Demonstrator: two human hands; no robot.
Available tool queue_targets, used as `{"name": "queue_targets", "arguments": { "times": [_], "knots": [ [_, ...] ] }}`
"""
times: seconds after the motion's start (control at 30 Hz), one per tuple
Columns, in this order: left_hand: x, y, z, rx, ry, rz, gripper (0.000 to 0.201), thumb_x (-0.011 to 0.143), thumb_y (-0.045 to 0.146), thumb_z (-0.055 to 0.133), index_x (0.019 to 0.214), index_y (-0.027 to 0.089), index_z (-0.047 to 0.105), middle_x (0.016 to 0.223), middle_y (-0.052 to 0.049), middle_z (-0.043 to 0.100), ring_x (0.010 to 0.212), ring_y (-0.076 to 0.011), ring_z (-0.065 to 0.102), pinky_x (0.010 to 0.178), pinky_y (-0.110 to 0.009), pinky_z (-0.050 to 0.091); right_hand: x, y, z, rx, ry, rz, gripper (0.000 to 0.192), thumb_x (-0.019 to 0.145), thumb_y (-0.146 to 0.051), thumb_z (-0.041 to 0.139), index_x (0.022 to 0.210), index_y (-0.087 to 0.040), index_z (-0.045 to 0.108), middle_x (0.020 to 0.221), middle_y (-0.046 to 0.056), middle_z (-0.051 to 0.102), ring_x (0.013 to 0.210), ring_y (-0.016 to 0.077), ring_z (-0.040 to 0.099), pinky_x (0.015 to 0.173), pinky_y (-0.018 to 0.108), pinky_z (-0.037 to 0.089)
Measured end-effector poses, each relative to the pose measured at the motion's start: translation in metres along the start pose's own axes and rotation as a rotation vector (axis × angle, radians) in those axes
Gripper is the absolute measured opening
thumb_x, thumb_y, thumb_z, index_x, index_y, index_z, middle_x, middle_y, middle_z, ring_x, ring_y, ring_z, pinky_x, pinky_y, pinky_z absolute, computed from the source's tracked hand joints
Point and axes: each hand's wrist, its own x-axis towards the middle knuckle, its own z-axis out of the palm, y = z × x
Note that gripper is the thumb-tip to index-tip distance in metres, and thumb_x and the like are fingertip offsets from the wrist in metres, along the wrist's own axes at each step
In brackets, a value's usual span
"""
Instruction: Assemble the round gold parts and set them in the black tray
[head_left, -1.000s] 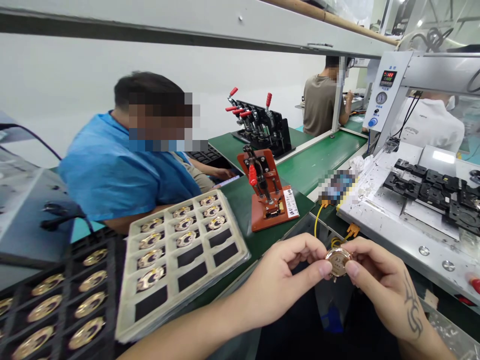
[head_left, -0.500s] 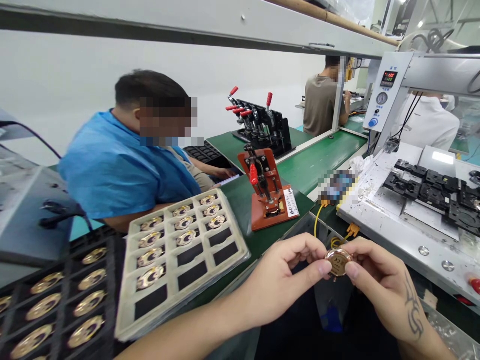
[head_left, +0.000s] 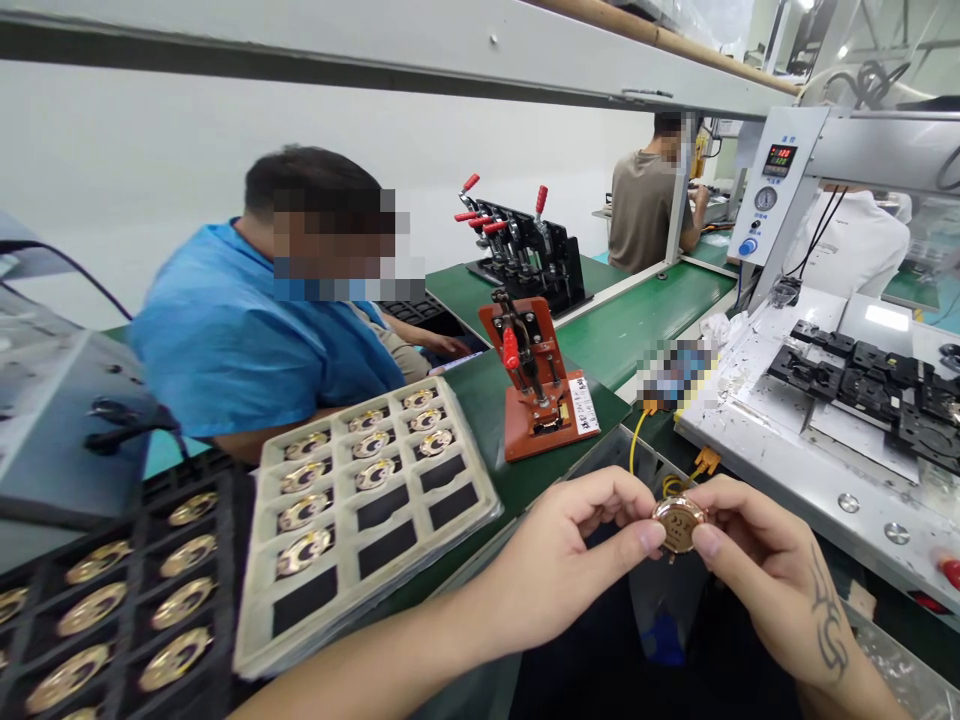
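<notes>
Between my two hands is a round gold-coloured watch case (head_left: 678, 526), its marked back face turned up toward me. My left hand (head_left: 581, 550) pinches its left edge between thumb and fingers. On the opposite edge, the thumb and fingers of my right hand (head_left: 761, 565) are closed the same way. A beige compartment tray (head_left: 259, 610) lies left of my hands, with several shiny gold rings in its black-lined slots. Further left, a black tray (head_left: 142, 560) carries more gold rings.
An orange toggle-clamp fixture (head_left: 536, 390) stands beyond my left hand, with a black multi-clamp fixture (head_left: 525, 250) behind it. On the right is a press machine (head_left: 780, 190) with black jigs (head_left: 847, 375). A person in blue (head_left: 225, 330) sits at left; others work farther back.
The camera view has shifted slightly, and the person in blue leans a little farther right. Both hands keep the watch case in nearly the same spot and pose.
</notes>
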Motion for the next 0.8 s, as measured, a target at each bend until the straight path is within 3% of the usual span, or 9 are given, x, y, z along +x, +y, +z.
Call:
{"name": "queue_targets", "arguments": {
  "times": [0.27,0.63,0.8],
  "knots": [
    [0.0017,-0.0011,-0.0002,-0.005,0.006,0.006,0.022,0.100,0.037,0.077,0.095,0.017,0.071,0.089,-0.004,0.077,0.084,-0.0172,0.071,0.081,-0.030,0.056,-0.0041,-0.0001,0.0030,0.030,0.042,0.060,0.012,0.104,-0.033,0.076,0.114,-0.031,0.082,0.096,0.001,0.079,0.084,0.0160,0.074,0.078,0.022,0.062],
    [0.0024,-0.0026,-0.0003,-0.007,0.002,0.008,0.022,0.099,0.038,0.078,0.096,0.017,0.071,0.089,-0.004,0.077,0.084,-0.0172,0.071,0.081,-0.030,0.056,-0.0024,-0.0007,0.0000,-0.010,0.016,0.011,0.012,0.105,-0.031,0.076,0.115,-0.031,0.082,0.098,0.001,0.079,0.085,0.0158,0.074,0.077,0.021,0.061],
    [0.0016,-0.0021,0.0009,0.002,0.005,0.006,0.024,0.099,0.040,0.078,0.094,0.017,0.071,0.088,-0.004,0.076,0.083,-0.0180,0.070,0.081,-0.031,0.056,-0.0045,-0.0031,0.0043,0.010,0.090,0.078,0.015,0.102,-0.038,0.078,0.111,-0.027,0.083,0.095,0.003,0.078,0.084,0.0189,0.073,0.079,0.027,0.063]
  ]
}}
